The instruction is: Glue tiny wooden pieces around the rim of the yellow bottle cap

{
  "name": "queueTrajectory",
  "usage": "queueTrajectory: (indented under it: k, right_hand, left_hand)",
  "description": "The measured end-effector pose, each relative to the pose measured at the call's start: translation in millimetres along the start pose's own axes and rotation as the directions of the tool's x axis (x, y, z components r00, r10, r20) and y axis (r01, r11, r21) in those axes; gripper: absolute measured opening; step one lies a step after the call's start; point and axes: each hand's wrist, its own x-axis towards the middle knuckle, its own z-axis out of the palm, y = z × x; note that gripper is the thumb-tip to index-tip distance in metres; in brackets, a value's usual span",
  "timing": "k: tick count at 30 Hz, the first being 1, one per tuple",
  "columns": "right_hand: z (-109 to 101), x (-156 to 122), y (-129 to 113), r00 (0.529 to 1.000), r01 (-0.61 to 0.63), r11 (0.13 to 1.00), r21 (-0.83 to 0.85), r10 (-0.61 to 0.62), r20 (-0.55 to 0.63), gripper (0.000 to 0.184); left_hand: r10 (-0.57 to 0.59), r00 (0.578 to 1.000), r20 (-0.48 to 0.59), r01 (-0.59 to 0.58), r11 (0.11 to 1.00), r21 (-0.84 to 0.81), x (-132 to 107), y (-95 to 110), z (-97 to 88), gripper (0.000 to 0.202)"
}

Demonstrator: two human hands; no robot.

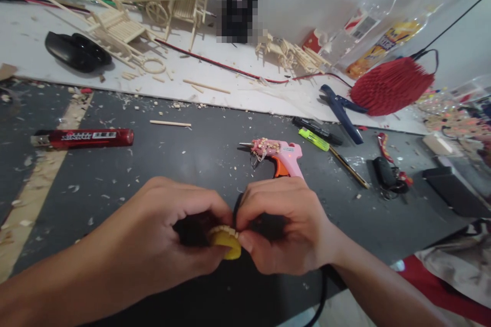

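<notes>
Between the fingertips of my left hand (164, 230) is a yellow round piece (232, 252), with a curved row of small pale wooden bits (227, 230) along its upper edge. My right hand (286, 230) is closed in a pinch at the right end of that row, touching it; whatever its fingertips hold is hidden. Just beyond my right hand lies a pink hot glue gun (289, 157) with an orange trigger, its nozzle pointing left and dried glue and bits stuck around its front.
A red utility knife (92, 138) and a thin wooden stick (170, 123) lie on the dark table (199, 156). Blue cutters (341, 115), a yellow-green highlighter (313, 139) and keys (387, 173) are to the right. Small wooden carts (123, 25) and a black mouse (76, 52) stand behind.
</notes>
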Motion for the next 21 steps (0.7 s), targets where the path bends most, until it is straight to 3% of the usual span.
queueTrajectory:
  k: [5,16,21]
  right_hand:
    - [5.5,1.3,-2.2,0.992,0.063,0.995,-0.078,-0.071,-0.102,0.015]
    - [8.3,-0.4,1.5,0.996,-0.001,0.983,0.185,0.018,-0.091,0.019]
    - [10.5,-1.8,2.1,0.995,-0.018,0.973,0.230,0.041,-0.093,0.018]
  left_hand:
    - [-0.038,0.999,0.004,0.038,0.998,-0.041,-2.9,1.4,0.3,0.014]
    - [-0.039,0.999,-0.011,0.038,0.993,-0.113,-5.5,3.5,3.8,0.011]
    - [-0.068,0.998,-0.003,0.067,0.989,-0.134,-4.7,3.8,4.4,0.010]
